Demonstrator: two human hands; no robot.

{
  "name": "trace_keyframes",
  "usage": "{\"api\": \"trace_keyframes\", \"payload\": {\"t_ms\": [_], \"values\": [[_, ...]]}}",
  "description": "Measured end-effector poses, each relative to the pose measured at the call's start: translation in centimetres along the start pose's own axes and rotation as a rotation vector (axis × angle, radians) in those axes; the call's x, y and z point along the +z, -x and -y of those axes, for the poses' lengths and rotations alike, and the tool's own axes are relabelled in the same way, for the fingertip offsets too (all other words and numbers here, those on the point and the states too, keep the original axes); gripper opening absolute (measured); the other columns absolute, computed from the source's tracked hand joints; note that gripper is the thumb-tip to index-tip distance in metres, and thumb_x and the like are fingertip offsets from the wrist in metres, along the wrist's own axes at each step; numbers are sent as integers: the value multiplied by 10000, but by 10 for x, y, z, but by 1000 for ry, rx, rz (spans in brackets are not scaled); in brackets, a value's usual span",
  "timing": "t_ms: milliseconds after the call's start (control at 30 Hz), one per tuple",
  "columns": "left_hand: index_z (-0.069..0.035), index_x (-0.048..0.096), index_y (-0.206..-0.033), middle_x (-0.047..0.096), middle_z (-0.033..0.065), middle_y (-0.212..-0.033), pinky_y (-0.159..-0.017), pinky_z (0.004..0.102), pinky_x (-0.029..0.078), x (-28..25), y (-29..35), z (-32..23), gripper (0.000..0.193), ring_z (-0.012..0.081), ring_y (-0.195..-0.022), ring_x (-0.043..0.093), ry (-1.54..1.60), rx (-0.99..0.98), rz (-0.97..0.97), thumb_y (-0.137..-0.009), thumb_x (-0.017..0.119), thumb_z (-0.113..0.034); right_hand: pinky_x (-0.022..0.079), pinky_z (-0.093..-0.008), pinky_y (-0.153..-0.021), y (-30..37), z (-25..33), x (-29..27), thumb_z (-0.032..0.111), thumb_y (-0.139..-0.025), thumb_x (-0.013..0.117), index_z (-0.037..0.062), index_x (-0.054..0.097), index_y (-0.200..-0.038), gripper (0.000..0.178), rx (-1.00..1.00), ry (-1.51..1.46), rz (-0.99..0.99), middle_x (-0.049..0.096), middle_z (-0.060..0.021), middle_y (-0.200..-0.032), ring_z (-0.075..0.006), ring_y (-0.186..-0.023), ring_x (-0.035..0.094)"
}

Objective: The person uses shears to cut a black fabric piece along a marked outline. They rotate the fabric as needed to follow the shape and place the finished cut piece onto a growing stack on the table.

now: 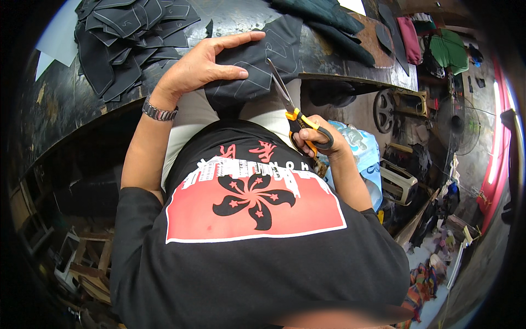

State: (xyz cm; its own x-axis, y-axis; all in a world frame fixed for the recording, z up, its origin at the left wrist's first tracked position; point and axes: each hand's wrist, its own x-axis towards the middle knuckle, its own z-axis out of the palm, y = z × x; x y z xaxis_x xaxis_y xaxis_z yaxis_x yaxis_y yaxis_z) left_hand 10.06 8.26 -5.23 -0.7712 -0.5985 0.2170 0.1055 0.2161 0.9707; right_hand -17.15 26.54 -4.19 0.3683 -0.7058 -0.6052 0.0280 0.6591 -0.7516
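In the head view, the cloth (246, 90), dark and marked with pale drawn lines, lay at the near edge of the counter (49, 107), its lower part reaching past that edge over the person's thighs. It sat between the two hands: the left hand (200, 63) came in over its left side, and the right hand (318, 137) was below its right side, apart from it.

The left hand was spread wide, the thumb and the forefinger well parted, both stretched out over the cloth, with nothing gripped between them. A watch (159, 112) circled that wrist. The right hand was closed around the handles of the scissors (296, 116), which were yellow, orange and black. Their blades stood a little apart and pointed up onto the right part of the cloth; whether any of it was between them could not be told.

Left of the cloth, cut pieces (129, 33) were heaped on the counter, dark and pale-lined too. Right of the cloth and farther back lay a dark bundle (329, 24), beside a brown board (378, 44). Well to the right of the cloth, beyond the counter, stood a fan (457, 123).
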Motion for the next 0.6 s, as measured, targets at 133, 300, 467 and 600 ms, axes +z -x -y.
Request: {"api": "trace_keyframes", "payload": {"t_ms": [133, 300, 467, 600], "values": [[-46, 362, -1446, 397, 91, -1472, -1106, 311, 326, -2, 6, 1, 681, 191, -1319, 430, 555, -171, -178, -855, 659, -209, 398, -226, -368, -13, 5, 6, 335, -813, 682, -9, 575, -621, 408, -66, -63, 39, 523, -64, -526, -108, -384, 490], [-39, 165, -1507, 285, 130, -1520, -1108, 366, 341, 14, 29, -8, 763, 220, -1336, 410, 713, 48, -508, -908, 562, -297, 408, -213, -387, -36, 16, 40, 322, -870, 665, 7, 578, -741, 352, -127, -278, -71, 546, -57, -602, -107, -444, 520], [-86, 241, -1497, 472, 110, -1365, -1008, 260, 400, 32, 36, -11, 874, 125, -1185, 499, 5, 204, -699, -789, 753, -72, 394, -202, -404, -56, 25, 66, 278, -843, 722, 37, 559, -739, 309, -111, -123, -170, 544, -27, -598, -78, -447, 505], [-38, 584, -1270, 616, 52, -1205, -941, 242, 447, 15, 37, -10, 509, 101, -1057, 571, 66, -29, -739, -788, 748, -40, 407, -199, -410, -63, 27, 68, 268, -837, 716, 28, 575, -758, 289, -27, 77, -232, 558, -31, -609, -80, -455, 519]]}}
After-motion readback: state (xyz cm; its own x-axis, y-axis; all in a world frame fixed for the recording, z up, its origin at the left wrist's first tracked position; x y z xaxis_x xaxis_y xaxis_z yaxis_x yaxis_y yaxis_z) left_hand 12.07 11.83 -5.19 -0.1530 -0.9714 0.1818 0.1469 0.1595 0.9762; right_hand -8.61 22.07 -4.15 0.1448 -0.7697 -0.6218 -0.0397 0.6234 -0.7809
